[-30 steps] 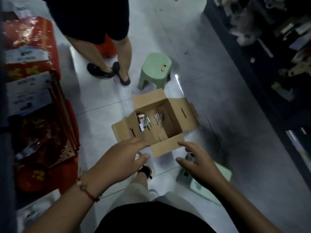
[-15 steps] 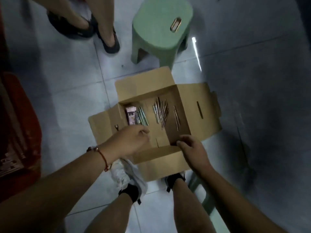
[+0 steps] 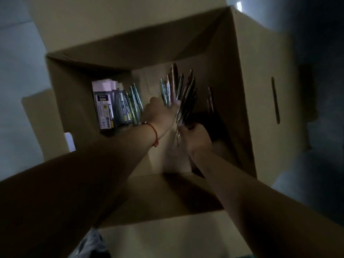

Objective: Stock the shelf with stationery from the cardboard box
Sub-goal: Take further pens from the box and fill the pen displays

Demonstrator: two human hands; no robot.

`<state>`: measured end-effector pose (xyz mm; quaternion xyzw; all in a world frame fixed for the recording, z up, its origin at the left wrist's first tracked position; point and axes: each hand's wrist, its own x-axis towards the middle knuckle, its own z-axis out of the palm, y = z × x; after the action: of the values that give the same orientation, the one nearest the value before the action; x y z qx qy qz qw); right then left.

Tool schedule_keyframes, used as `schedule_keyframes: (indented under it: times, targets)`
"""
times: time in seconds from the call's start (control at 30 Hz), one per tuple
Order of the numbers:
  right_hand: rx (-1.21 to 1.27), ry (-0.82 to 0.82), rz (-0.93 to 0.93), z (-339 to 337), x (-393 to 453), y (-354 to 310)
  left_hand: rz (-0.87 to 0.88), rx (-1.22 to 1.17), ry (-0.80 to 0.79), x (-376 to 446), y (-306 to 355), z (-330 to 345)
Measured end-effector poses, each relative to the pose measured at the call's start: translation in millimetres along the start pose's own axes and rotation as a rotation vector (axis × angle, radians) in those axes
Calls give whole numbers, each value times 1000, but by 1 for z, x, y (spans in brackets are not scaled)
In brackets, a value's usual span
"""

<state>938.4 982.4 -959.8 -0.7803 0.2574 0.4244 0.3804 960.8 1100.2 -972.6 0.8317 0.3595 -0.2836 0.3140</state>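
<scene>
Cardboard box (image 3: 242, 90): brown, flaps open, upright on the floor. Fanned pen bundle (image 3: 183, 94) lies centre of bottom. Packaged refills (image 3: 106, 107) stand at left wall.

The cardboard box (image 3: 245, 94) is plain brown corrugated board, matt and unprinted, its flaps creased at the folds. The pens (image 3: 183, 90) in it look like smooth plastic with a faint sheen; the light is too dim to tell any metal parts. The pink-topped packet (image 3: 104, 105) beside them has a glossy, clear-plastic front over printed card. The floor (image 3: 16, 75) is smooth, glossy tile. A thin red cord bracelet (image 3: 154, 135) looks like matt thread.
</scene>
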Motion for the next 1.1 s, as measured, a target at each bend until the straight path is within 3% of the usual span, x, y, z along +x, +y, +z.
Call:
schedule_keyframes:
  times: [0.17,0.4,0.57,0.67,0.83,1.1]
  targets:
    - [-113,93,7,21,13,2,70,52,122,10,6,13]
    - [-42,87,69,19,14,1,150,157,60,9,4,5]
    - [106,150,9,6,-12,1,-115,-490,-259,-13,-16,-18]
    - [241,82,9,-8,-62,-7,-176,-542,-359,-48,-38,-46]
    - [402,-42,-11,-44,-176,-51,-281,-833,-405,-133,-29,-134]
    - [340,-185,-292,-143,-438,-226,-68,-927,-468,-334,62,-394]
